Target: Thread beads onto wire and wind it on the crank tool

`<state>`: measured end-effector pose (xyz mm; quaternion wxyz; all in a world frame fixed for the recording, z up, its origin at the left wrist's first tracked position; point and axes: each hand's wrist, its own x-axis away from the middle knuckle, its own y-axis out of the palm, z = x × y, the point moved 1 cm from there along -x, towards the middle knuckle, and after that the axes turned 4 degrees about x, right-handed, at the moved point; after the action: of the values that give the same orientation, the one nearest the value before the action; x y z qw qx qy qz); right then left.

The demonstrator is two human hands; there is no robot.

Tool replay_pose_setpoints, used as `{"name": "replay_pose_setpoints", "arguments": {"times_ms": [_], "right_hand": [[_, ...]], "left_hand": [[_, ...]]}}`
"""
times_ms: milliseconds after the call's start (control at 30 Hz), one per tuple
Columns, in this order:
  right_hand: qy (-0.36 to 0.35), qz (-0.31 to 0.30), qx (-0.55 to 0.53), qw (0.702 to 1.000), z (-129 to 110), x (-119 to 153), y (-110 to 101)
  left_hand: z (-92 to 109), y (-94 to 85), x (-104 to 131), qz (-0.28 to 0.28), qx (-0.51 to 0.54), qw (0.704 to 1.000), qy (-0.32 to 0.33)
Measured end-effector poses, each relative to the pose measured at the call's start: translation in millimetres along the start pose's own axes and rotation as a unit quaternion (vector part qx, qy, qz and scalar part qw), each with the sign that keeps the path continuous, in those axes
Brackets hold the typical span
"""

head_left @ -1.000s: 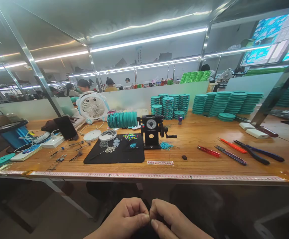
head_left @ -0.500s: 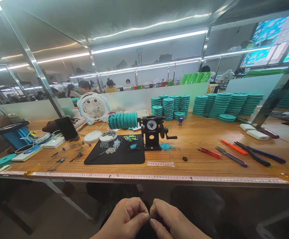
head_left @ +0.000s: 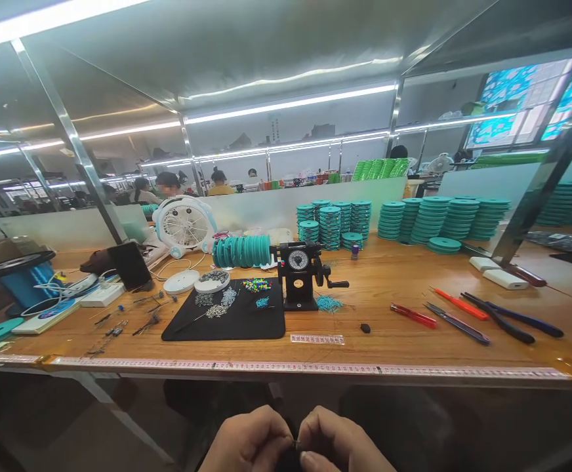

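Note:
Below the table's front edge, my left hand (head_left: 251, 440) and my right hand (head_left: 340, 440) are close together, each with thumb and forefinger pinched. Between the fingertips shows a tiny thing, too small to make out. Straight ahead on the table stands a black hand-cranked winder (head_left: 300, 275) with a dial, a row of teal spools (head_left: 241, 252) on its shaft. In front of it, to the left, a black mat (head_left: 237, 322) bears colourful beads (head_left: 257, 285), small metal pieces (head_left: 217, 311) and a white round dish (head_left: 212, 282).
At right lie pliers (head_left: 507, 318), tweezers (head_left: 456, 323), an orange tool (head_left: 458, 303) and a red tool (head_left: 412, 314). Stacks of teal spools (head_left: 431, 219) line the back. A white fan (head_left: 186, 226) and a phone (head_left: 131, 264) stand left. A tape measure (head_left: 306, 368) runs along the edge.
The view has tilted up a little, so the table sits lower in the picture. My hands stay together below the edge, fingertips still pinched.

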<state>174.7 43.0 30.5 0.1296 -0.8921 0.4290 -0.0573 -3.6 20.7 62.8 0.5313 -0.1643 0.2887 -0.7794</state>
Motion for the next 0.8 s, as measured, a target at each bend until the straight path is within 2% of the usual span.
{"name": "replay_pose_setpoints", "arguments": {"times_ms": [133,267,400,567,800], "right_hand": [[0.020,0.006,-0.098,0.995,-2.1,-1.6,4.9],[-0.001,0.019,-0.110,0.994,0.4,-1.8,7.4],[-0.039,0.053,0.016,0.998,2.4,0.4,7.3],[-0.088,0.092,0.157,0.979,9.4,1.7,10.1],[-0.209,0.146,0.200,0.946,18.6,-0.4,13.8]], "left_hand": [[-2.1,0.7,0.9,0.011,-0.072,0.995,0.074],[-2.3,0.4,-0.1,0.010,-0.082,0.993,0.081],[-4.0,2.1,0.9,0.011,-0.070,0.995,0.065],[-4.2,2.3,2.3,0.000,-0.061,0.997,0.051],[-4.6,3.3,1.7,0.011,-0.060,0.997,0.056]]}}
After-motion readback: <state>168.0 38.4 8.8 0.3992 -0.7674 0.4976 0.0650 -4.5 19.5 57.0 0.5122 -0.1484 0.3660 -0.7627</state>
